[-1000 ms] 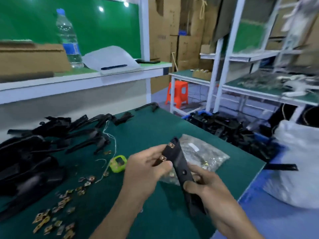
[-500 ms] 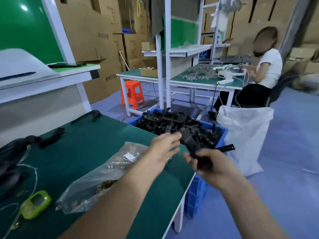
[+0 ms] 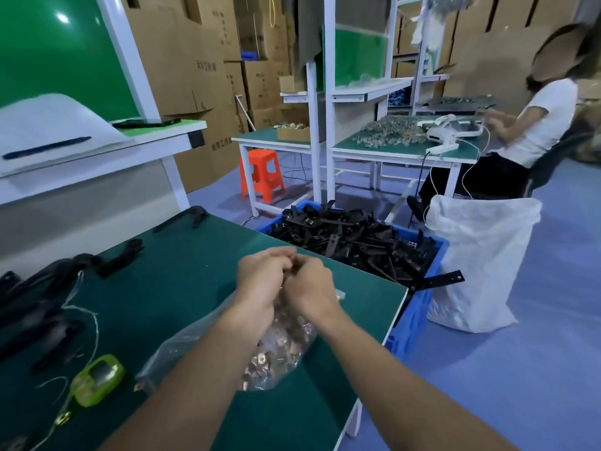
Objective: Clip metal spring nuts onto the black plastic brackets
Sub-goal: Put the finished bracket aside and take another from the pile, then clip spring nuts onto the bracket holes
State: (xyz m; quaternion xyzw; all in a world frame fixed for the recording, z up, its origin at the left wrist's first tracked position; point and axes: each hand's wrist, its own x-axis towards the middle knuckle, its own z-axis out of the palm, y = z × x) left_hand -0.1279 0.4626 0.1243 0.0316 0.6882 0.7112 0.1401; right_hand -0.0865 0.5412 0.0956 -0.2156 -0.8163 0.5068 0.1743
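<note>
Across the lower left spreads a tabletop (image 3: 182, 281) with a flat, matte dark-green surface and a thin pale edge. Beyond its far corner, on the blue floor, slumps a white woven sack (image 3: 478, 262), crinkled and open at the top. Just beside the sack, against the tabletop's edge, sits a blue crate (image 3: 413, 323) of rigid moulded plastic. It is heaped with black plastic brackets (image 3: 354, 242), long, flat, dull strips lying in a tangle (one pokes out over the rim toward the sack). More of the same black pieces (image 3: 39, 307) lie along the tabletop's left side, curved and blurred.

Near the tabletop's front lies a clear plastic bag (image 3: 172, 356), soft and wrinkled, its belly full and its neck gathered upward. The left hand (image 3: 260, 278) and right hand (image 3: 312, 284) meet at that neck, knuckles toward the camera. Each grip is curled tight on the bunched film, the two hands touching.

A lime-green gadget (image 3: 97, 379), rounded and glossy, lies on a thin pale string to the left. Inside the bag sit the metal spring nuts (image 3: 279, 353), small, coppery, shiny folded pieces.
</note>
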